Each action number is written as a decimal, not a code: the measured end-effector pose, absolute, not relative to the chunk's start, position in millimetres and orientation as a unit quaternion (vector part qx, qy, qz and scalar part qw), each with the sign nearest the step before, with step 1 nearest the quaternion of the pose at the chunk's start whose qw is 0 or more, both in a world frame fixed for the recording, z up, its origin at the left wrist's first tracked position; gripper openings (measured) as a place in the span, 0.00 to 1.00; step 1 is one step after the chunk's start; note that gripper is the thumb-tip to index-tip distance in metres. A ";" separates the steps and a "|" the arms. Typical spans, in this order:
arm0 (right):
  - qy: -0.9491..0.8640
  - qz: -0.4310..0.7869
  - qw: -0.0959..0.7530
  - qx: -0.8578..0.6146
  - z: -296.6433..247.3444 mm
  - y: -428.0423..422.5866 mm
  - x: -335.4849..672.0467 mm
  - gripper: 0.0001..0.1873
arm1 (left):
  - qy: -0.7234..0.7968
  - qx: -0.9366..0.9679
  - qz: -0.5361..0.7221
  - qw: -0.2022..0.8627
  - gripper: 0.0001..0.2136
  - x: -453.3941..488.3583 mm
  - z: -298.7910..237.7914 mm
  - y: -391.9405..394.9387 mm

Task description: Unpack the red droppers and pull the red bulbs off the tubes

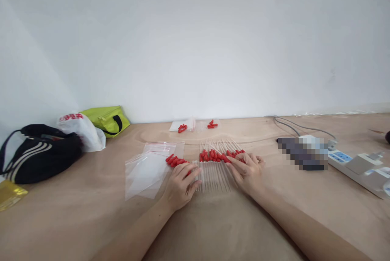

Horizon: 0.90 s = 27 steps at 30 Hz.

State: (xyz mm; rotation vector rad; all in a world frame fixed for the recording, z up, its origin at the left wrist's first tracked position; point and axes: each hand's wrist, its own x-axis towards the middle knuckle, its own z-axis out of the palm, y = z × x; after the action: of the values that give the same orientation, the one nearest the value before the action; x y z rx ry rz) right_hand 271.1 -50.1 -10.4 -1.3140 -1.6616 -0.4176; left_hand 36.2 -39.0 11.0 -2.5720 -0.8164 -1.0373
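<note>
A row of thin clear tubes (215, 176) lies side by side on the table in front of me, with red rubber bulbs (210, 155) across their far ends. Pale, thin tubes (224, 145) fan out beyond the bulbs. My left hand (182, 183) rests at the row's left edge, fingers apart and touching the tubes. Beside it, more red bulbs (174, 160) lie in a heap partly covered by the fingers. My right hand (248, 171) is at the right end of the row, thumb and forefinger closed around a red bulb (226, 158).
Clear zip bags (149, 171) lie left of my left hand. Small bags (175, 125) with red bulbs are near the wall. At left stand a black bag (42, 153), a white plastic bag (88, 133) and a green bag (106, 118). A power strip (359, 171) and cables lie right.
</note>
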 end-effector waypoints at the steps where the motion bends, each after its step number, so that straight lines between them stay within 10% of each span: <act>1: -0.696 -0.154 0.471 -0.519 -11.1 -54.8 271.2 0.08 | -0.285 -0.877 -0.358 0.146 0.11 36.8 11.3 -39.2; 27: -0.804 -0.135 0.440 -0.375 -15.3 -68.7 245.9 0.04 | -0.224 -0.882 -0.375 0.176 0.10 55.2 2.7 -47.5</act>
State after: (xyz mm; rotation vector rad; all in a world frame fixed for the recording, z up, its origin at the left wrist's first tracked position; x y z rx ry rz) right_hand 245.9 -68.7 -15.3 -0.9320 -1.9974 -0.3364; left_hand 55.2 -47.5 2.7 -2.4974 -0.6356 -1.0608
